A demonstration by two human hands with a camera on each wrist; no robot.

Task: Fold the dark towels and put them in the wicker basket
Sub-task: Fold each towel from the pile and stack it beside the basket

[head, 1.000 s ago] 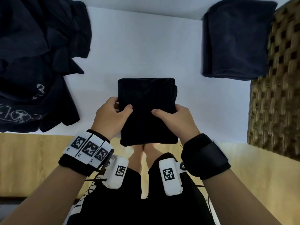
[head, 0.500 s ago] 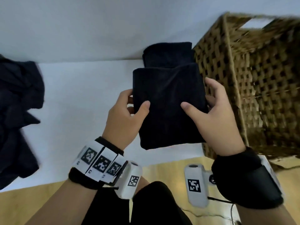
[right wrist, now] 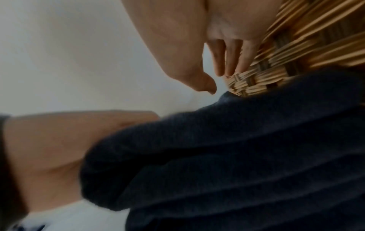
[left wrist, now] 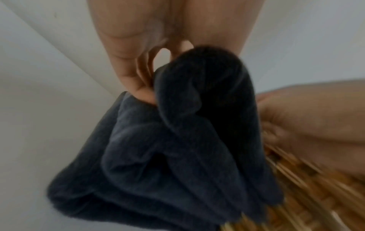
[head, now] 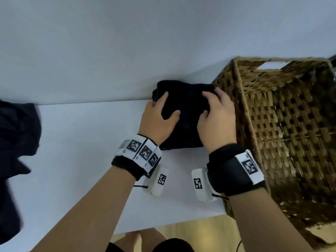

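Presently both hands are on one folded towel (head: 183,122) at the back of the white table (head: 81,151), hard against the near wall of the wicker basket (head: 283,124). Left hand (head: 157,122) grips the towel's left edge: the thumb lies across the top face, and the wrist view shows the fingers (left wrist: 138,84) curled under a fold of the dark cloth (left wrist: 177,140). Right hand (head: 216,122) lies on the towel's right edge with its fingers spread over the top and the thumb set toward the middle; in its own wrist view the fingertips (right wrist: 227,62) are loosely extended, touching the basket weave (right wrist: 296,46) just above the cloth (right wrist: 237,156), so no pinch is evident on that side. Beneath the gripped towel a second dark fold shows at the far edge, which suggests it rests on another folded piece; the boundary between them cannot be made out. Well to the left of the grip, a heap of dark unfolded cloth (head: 16,160) lies at the table's edge. Both wrist views are blurred.
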